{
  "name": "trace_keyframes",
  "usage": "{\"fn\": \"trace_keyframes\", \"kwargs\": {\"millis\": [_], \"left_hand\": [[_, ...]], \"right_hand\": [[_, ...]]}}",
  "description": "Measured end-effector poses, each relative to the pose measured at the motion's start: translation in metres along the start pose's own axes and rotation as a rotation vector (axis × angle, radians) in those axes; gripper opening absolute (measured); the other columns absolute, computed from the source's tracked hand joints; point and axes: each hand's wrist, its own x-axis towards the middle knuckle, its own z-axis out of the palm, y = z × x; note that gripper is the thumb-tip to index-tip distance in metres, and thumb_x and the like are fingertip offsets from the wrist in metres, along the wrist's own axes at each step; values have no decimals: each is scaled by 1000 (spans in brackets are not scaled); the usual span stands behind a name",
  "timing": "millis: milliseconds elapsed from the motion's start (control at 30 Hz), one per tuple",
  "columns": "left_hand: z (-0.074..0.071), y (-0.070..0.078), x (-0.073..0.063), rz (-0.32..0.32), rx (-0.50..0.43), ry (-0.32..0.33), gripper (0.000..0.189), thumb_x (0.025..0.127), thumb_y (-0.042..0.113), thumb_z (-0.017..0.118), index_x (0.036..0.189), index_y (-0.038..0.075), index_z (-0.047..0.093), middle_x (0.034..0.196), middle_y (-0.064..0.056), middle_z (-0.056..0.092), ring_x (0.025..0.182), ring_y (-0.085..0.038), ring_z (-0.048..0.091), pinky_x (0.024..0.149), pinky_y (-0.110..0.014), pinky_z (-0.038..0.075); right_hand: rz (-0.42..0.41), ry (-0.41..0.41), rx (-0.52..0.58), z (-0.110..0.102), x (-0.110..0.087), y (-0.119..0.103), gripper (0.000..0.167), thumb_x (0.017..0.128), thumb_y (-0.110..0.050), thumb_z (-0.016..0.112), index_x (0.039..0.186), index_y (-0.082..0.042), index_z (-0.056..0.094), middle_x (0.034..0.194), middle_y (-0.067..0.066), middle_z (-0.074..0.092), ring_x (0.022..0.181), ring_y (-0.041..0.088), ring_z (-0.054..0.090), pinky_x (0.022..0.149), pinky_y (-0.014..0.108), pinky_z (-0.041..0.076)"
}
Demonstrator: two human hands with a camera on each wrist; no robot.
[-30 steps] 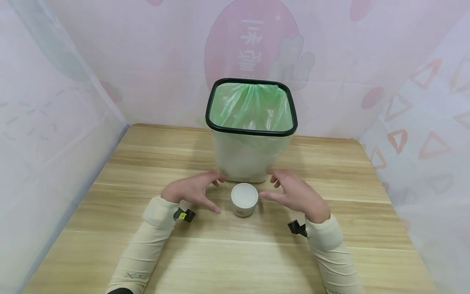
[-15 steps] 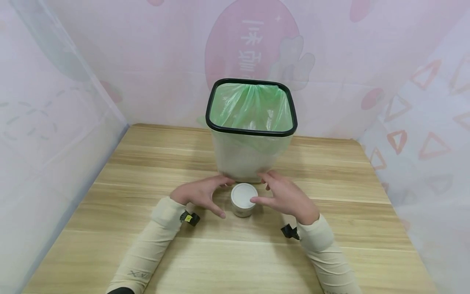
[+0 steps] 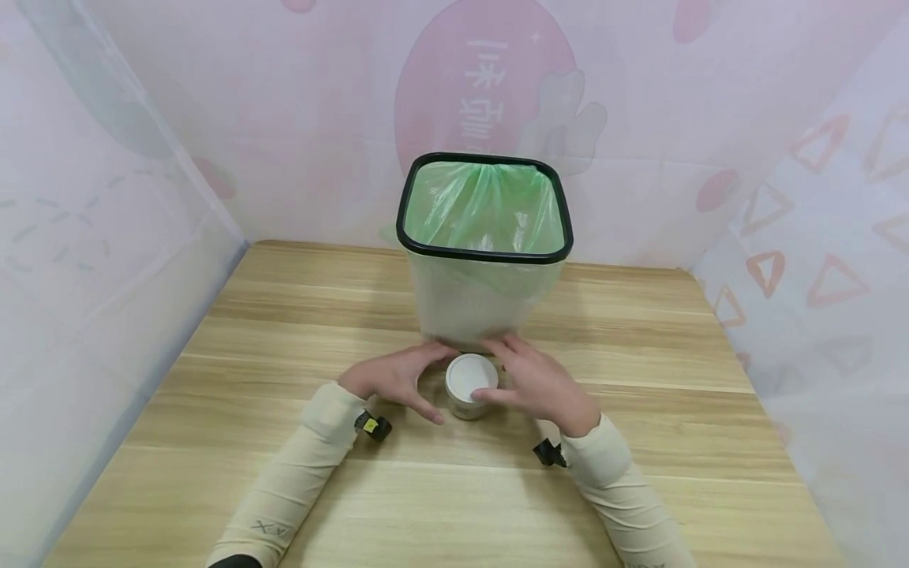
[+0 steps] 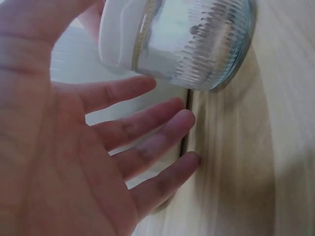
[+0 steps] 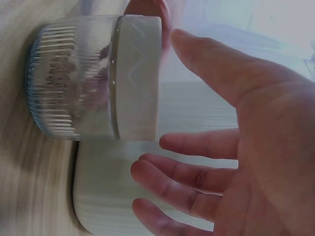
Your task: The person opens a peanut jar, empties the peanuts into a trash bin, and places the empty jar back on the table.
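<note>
A ribbed clear glass jar (image 4: 197, 44) with a pale lid (image 5: 140, 78) stands upright on the wooden table, right in front of the bin. From the left, my left hand (image 3: 398, 375) curves beside the jar, thumb and fingers spread apart. My right hand (image 3: 540, 386) is at the jar's right, its thumb above the lid's edge in the head view. In the right wrist view, a gap shows between those fingers and the lid. Neither hand grips the jar; whether a left fingertip touches it I cannot tell.
A pale bin (image 3: 472, 304) with a black rim and a green plastic liner (image 3: 490, 209) stands behind the jar. The wooden table (image 3: 454, 497) has printed fabric walls (image 3: 305, 118) at its back and sides.
Both hands have moved inward toward the jar, the right one farther, so its thumb now overlaps the lid in the head view. The jar and the bin stay put.
</note>
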Motion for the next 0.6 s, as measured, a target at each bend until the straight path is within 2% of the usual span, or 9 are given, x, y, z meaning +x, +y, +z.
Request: {"fn": "trace_keyframes", "kwargs": {"millis": [100, 433, 600], "left_hand": [[2, 0, 3, 17, -6, -4, 111, 72, 43, 98, 160, 10, 38, 159, -5, 47, 149, -24, 44, 128, -49, 33], [12, -2, 7, -3, -57, 11, 107, 72, 39, 98, 158, 13, 41, 151, 1, 53, 141, -18, 50, 126, -46, 37], [17, -4, 12, 43, -42, 39, 100, 74, 41, 97, 155, 17, 44, 144, 5, 57, 133, -13, 54, 120, -40, 43]], "right_hand": [[-7, 3, -17, 2, 1, -2, 85, 88, -59, 79, 155, -15, 51, 148, 15, 57, 131, 33, 63, 105, 51, 57], [-41, 26, -74, 9, 0, -6, 76, 89, -56, 79, 144, -7, 60, 131, 13, 64, 113, 27, 68, 96, 44, 60], [-46, 41, -84, 11, 0, -7, 73, 89, -57, 79, 142, -9, 62, 125, 9, 65, 106, 23, 66, 89, 41, 60]]}}
